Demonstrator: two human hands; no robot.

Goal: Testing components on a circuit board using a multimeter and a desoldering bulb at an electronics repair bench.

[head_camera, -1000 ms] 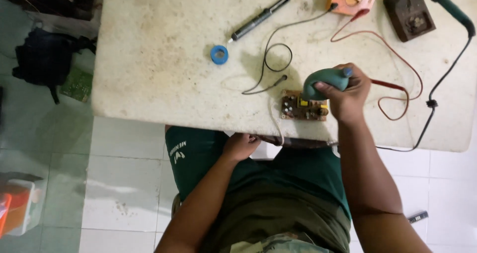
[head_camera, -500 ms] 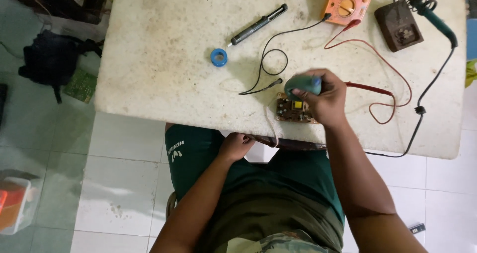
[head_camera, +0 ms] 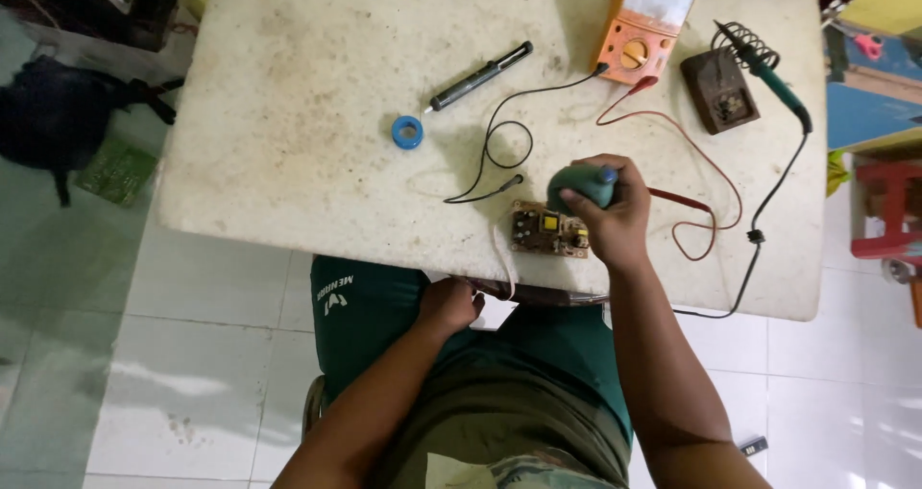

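Right hand [head_camera: 615, 222] is clamped on a green tool handle [head_camera: 579, 185] over the circuit board [head_camera: 548, 230]. Left hand [head_camera: 449, 306] is loosely curled on the lap, holding nothing visible. The board is likely light, rigid and fragile; grip it by its edges.

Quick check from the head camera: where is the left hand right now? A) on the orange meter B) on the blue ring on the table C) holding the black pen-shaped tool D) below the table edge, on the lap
D: the left hand sits closed below the table edge on the green shorts, while the right hand grips a green tool over the circuit board.
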